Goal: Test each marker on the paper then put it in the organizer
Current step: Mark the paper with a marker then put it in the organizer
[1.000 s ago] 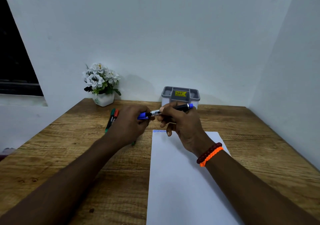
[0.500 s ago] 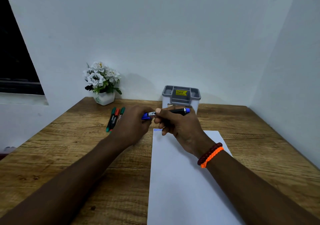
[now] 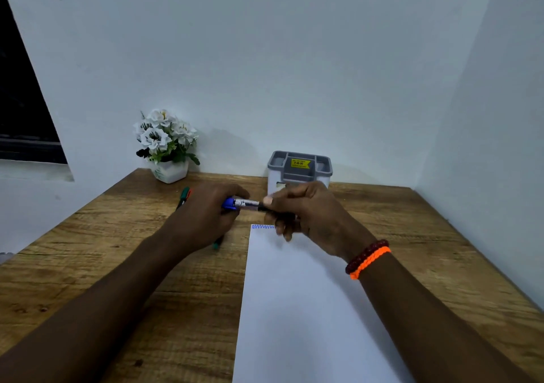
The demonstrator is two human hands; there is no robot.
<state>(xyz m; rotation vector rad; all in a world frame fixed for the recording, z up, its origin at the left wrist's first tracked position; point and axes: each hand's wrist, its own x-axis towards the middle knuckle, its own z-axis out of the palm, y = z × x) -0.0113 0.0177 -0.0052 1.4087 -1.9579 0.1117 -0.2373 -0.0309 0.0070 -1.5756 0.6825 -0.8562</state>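
White walls (image 3: 294, 58) meet in a corner behind a wooden worktop (image 3: 117, 265), with a dark window opening (image 3: 20, 102) at the left. A long white paper (image 3: 300, 309) lies on the worktop, a blue zigzag scribble (image 3: 263, 226) at its far edge. A grey organizer (image 3: 299, 167) stands by the back wall, a white pot of flowers (image 3: 164, 144) to its left. Both forearms reach forward and meet above the paper's far edge. The right hand (image 3: 312, 214), wearing orange and dark red bracelets (image 3: 368, 259), curls its grip round the blue marker (image 3: 250, 204) barrel; the left hand (image 3: 206, 214) grips its blue cap end. More markers (image 3: 184, 195) lie beyond the left hand.
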